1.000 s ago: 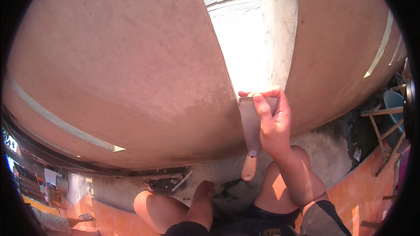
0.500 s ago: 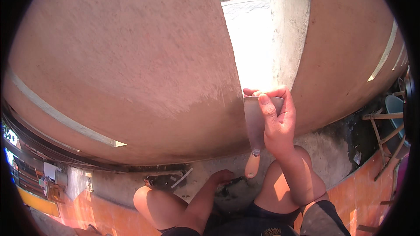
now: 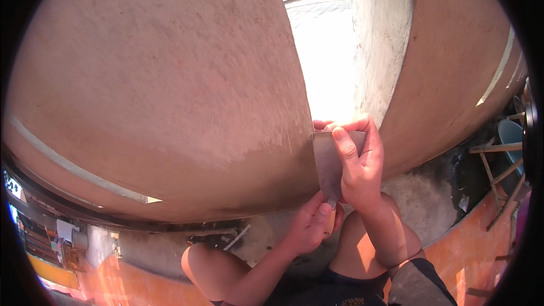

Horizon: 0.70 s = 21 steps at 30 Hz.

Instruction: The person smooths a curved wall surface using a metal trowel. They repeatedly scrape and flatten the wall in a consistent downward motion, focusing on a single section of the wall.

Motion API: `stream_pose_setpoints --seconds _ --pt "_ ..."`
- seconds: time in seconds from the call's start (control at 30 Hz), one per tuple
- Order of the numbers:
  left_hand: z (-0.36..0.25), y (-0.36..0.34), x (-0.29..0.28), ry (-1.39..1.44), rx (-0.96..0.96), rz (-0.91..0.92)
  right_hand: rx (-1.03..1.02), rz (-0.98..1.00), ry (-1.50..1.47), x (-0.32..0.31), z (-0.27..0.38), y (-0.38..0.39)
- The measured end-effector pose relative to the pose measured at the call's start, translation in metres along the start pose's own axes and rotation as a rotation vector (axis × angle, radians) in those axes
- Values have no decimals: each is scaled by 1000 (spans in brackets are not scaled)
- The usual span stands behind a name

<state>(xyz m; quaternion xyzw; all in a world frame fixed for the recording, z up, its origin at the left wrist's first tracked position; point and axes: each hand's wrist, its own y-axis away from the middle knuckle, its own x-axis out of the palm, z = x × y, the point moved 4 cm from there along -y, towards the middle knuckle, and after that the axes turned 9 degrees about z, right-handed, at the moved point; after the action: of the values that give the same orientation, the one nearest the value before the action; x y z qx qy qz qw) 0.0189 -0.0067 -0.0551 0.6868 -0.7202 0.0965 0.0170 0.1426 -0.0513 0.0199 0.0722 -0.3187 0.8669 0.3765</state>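
Clamps left hand (image 3: 310, 228) on handle (image 3: 330, 222) of scraper (image 3: 326, 175); pinches top of blade (image 3: 324, 156) with right hand (image 3: 361, 173), thumb on near face | Holds scraper just below and right of frame centre, blade up | Beyond, at upper left and right: 2 brownish wall sections (image 3: 170, 79), bright gap (image 3: 323, 56) between | At far right: wooden stand (image 3: 494, 148), blue basin (image 3: 511, 135)

The left hand (image 3: 311, 226) grips low, beneath the pinching right hand (image 3: 361, 167).
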Motion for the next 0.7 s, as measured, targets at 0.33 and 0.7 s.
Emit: stream_pose_setpoints --seconds 0.33,0.7 --pt "-4 2 22 237 -93 -60 17 -45 64 4 6 3" --pt "-10 9 25 512 -161 37 49 -94 87 14 16 5"
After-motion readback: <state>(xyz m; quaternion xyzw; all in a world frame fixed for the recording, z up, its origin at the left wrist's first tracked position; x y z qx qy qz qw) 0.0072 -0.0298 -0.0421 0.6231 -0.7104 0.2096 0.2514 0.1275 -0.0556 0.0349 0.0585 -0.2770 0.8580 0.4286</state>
